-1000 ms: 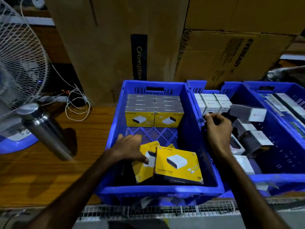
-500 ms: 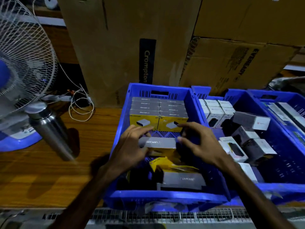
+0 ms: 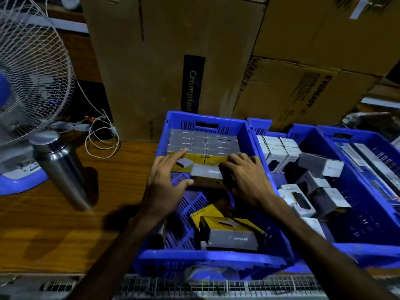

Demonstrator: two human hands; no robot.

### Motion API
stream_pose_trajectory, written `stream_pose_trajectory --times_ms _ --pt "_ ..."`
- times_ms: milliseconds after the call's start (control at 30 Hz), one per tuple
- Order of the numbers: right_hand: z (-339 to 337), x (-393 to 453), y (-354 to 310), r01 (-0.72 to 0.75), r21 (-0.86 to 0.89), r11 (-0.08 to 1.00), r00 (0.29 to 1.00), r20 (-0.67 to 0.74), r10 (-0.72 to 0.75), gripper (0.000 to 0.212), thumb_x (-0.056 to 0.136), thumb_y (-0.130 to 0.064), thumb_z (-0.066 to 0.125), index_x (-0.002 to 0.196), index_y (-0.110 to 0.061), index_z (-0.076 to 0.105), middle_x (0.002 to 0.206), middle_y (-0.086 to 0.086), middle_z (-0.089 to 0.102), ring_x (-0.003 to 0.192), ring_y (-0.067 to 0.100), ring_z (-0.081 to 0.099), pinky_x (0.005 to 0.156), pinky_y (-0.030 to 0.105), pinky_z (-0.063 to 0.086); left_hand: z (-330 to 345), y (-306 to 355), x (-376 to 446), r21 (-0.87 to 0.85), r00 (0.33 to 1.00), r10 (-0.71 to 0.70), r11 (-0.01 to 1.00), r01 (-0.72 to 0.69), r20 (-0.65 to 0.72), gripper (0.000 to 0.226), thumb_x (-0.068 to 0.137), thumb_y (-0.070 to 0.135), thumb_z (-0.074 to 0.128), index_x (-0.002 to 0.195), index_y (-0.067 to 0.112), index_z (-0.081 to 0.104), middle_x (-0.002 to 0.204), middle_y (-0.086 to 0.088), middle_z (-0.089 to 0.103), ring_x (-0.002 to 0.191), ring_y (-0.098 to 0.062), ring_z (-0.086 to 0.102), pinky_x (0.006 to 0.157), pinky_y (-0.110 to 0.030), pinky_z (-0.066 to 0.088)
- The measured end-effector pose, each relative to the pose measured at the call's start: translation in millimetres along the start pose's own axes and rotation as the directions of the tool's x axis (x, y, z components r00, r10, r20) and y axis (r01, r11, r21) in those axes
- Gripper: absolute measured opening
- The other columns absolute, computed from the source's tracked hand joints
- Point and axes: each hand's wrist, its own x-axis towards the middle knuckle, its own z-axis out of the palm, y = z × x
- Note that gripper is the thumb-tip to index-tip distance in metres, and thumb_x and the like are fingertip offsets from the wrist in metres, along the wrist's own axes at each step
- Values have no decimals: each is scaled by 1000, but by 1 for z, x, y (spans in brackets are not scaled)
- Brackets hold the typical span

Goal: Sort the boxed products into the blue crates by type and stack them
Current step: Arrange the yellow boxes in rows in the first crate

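Observation:
A yellow and grey box (image 3: 206, 172) is held between both hands, just in front of the neat rows of matching boxes (image 3: 204, 144) at the far end of the left blue crate (image 3: 205, 259). My left hand (image 3: 165, 185) grips its left end between thumb and fingers. My right hand (image 3: 246, 180) grips its right end with curled fingers. Two more yellow and grey boxes (image 3: 231, 232) lie loose at the crate's near end. The middle blue crate (image 3: 368, 252) holds white and grey boxes (image 3: 279, 150), some in rows and some loose.
A steel bottle (image 3: 60, 167) stands on the wooden table (image 3: 54, 224) left of the crates, beside a pedestal fan (image 3: 28, 83) and a loose cable (image 3: 101, 139). Large cardboard cartons (image 3: 173, 61) rise behind. A third blue crate (image 3: 372, 146) sits at the far right.
My left hand picked a yellow and grey box from the near pile and my right hand came over from the middle crate. Both carried it forward toward the stacked rows.

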Motion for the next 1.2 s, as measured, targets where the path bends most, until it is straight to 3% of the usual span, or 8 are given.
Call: stream_pose_trajectory --times_ms 167,300,433,533,667,867,1033,1200 --pt "23 22 38 -87 -151 985 990 96 102 28 89 -54 61 105 -32 66 107 -4 61 106 27 60 91 47 31 4 -6 0 12 1000 -30 999 30 2 64 74 10 87 131 30 66 123 13 61 118 -10 52 104 -15 35" --pt "34 41 52 -118 -219 969 980 130 149 38 87 -59 61 113 -31 63 113 -1 63 110 27 62 92 45 30 4 -7 0 42 999 -24 999 22 34 49 76 12 87 120 27 71 116 18 60 113 -9 54 97 0 28" --pt "37 55 58 -109 -216 970 972 179 149 54 85 -62 63 126 -31 46 123 2 64 114 29 63 92 46 37 4 -6 0 53 998 -44 998 41 53 41 76 14 86 111 29 73 110 28 55 110 -8 56 97 -11 35" --pt "35 66 60 -110 -223 969 960 228 162 52 87 -54 65 128 -31 40 128 5 63 119 31 61 95 47 38 5 -5 0 49 996 -55 997 52 68 35 78 16 85 108 29 74 111 25 57 112 -9 56 100 -23 42" --pt "36 78 61 -118 -229 966 948 263 178 46 88 -50 64 124 -25 49 122 7 65 115 30 65 97 47 38 4 -6 -1 23 994 -66 998 64 86 30 80 17 84 106 30 74 115 13 62 114 -12 58 100 -37 49" --pt "49 79 56 -98 -285 953 943 279 181 50 91 -47 63 134 -22 56 133 11 53 124 32 57 99 48 40 4 -8 0 18 995 -65 998 64 81 27 81 17 84 105 26 76 115 10 64 115 -14 59 99 -40 50" --pt "58 70 41 -182 -270 945 925 280 258 30 102 -28 54 127 -13 58 122 13 69 112 35 68 89 42 49 5 -11 1 6 995 -61 998 61 83 27 80 18 85 104 25 76 114 8 65 114 -13 60 98 -40 51" --pt "62 60 33 -284 -231 931 909 244 338 29 104 -20 48 131 -11 55 120 17 70 111 37 69 84 44 53 4 -9 0 -18 993 -72 997 74 90 24 81 16 83 103 24 76 113 8 65 113 -14 61 100 -41 51"
